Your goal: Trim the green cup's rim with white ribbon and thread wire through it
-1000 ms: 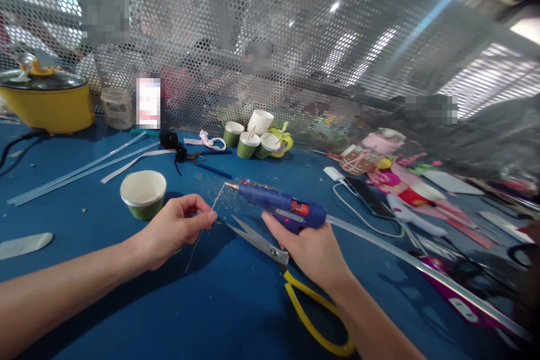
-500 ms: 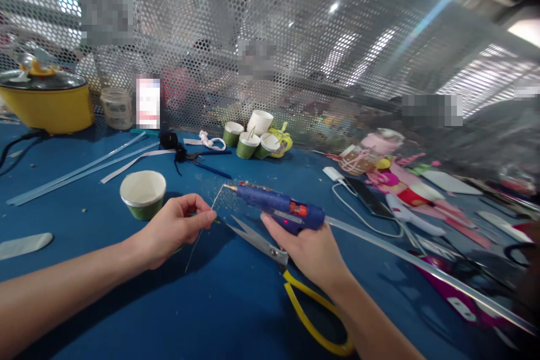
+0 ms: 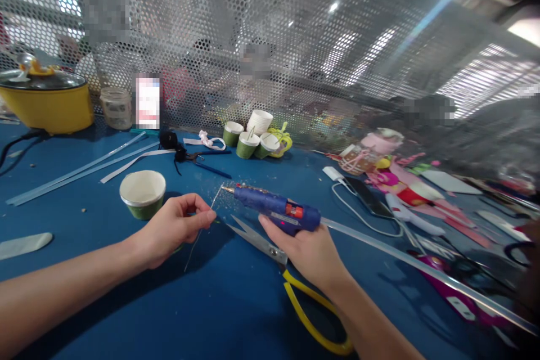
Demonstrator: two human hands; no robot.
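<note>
My left hand point(image 3: 181, 226) pinches a thin, pale wire-like strand point(image 3: 216, 199) between thumb and fingertips. The strand's upper end meets the nozzle of a blue glue gun point(image 3: 276, 206), and its lower end hangs below my fingers. My right hand point(image 3: 310, 253) is wrapped round the glue gun's grip, which a red light marks; a long clear glue stick point(image 3: 405, 253) runs out of its back. Under the gun lie scissors with yellow handles point(image 3: 314, 318), blades partly open. Just behind my left hand stands a green and white paper cup point(image 3: 143, 194).
Several small green cups point(image 3: 248, 145) stand at the back by the perforated metal screen point(image 3: 295, 67). Blue-handled pliers point(image 3: 211, 164) lie before them. A yellow pot point(image 3: 46, 104) and a jar point(image 3: 116, 108) are at the left. A phone point(image 3: 369, 196), cables and a purple power strip point(image 3: 447, 287) crowd the right.
My right hand has moved the glue gun slightly to the left, with its nozzle staying at the strand's upper end. My left hand has hardly moved.
</note>
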